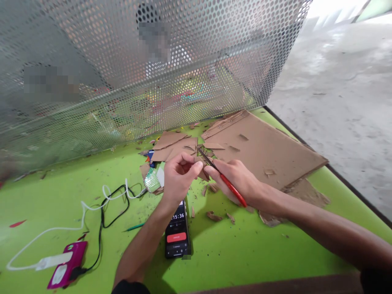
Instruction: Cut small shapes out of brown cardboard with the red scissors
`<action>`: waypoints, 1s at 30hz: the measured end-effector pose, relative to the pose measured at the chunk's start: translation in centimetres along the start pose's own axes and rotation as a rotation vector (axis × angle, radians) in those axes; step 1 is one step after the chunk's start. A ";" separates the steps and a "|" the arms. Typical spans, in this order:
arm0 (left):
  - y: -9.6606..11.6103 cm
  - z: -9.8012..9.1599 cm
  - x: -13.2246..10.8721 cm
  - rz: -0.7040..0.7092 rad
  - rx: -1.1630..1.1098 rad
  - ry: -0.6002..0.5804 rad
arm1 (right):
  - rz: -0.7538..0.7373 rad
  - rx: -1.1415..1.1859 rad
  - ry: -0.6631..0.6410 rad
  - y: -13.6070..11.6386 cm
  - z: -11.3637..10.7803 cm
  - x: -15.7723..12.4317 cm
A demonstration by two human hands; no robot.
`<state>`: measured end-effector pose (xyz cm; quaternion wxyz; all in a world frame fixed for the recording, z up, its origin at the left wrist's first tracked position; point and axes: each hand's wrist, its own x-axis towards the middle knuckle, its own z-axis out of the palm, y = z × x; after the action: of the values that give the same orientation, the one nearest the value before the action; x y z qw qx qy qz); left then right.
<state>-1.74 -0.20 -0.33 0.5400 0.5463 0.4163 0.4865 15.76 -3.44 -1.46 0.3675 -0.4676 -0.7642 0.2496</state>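
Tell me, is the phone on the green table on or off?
On. The phone lies face up with its screen lit, showing white digits and a red button.

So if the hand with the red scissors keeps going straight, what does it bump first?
Probably the small cardboard scrap pinched in the left hand, right where the right hand aims its scissors. Beyond lie loose cardboard pieces. Depth is unclear.
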 end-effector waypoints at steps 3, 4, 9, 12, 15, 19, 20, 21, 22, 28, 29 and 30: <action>0.0 -0.1 0.1 0.030 0.003 0.038 | 0.029 -0.006 0.053 0.0 -0.8 0.3; 0.0 -0.1 0.1 0.048 0.008 0.054 | 0.038 -0.008 0.063 0.0 -1.2 0.3; -0.1 -0.3 0.4 0.089 -0.008 0.059 | 0.084 0.067 0.077 -0.6 -2.5 0.4; -0.4 -0.5 0.4 0.074 -0.027 0.044 | 0.097 0.117 0.107 -1.0 -2.7 0.4; -0.5 -0.5 0.3 0.035 -0.044 0.011 | 0.028 0.164 0.125 -1.0 -2.7 0.4; -0.5 -0.4 0.0 -0.005 -0.027 -0.044 | 0.064 0.274 0.152 -0.9 -2.4 0.5; -0.4 -0.3 0.0 -0.009 -0.017 -0.060 | 0.083 0.308 0.144 -0.8 -2.3 0.6; -0.4 -0.2 -0.1 -0.010 -0.007 -0.076 | 0.095 0.348 0.137 -0.8 -2.2 0.6; -0.4 -0.2 -0.1 -0.009 0.002 -0.092 | 0.107 0.391 0.126 -0.8 -2.2 0.6; -0.1 0.2 -0.4 0.010 0.087 -0.143 | 0.207 0.629 0.030 -0.6 -2.6 1.0; -0.1 0.3 -0.4 0.006 0.091 -0.158 | 0.211 0.661 0.007 -0.5 -2.7 1.1; 0.0 0.3 -0.4 0.003 0.089 -0.176 | 0.213 0.687 -0.015 -0.4 -2.8 1.2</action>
<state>-1.54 -0.69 -0.35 0.5491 0.6109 0.3877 0.4183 17.39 -2.43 0.89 0.4697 -0.3920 -0.5853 0.5321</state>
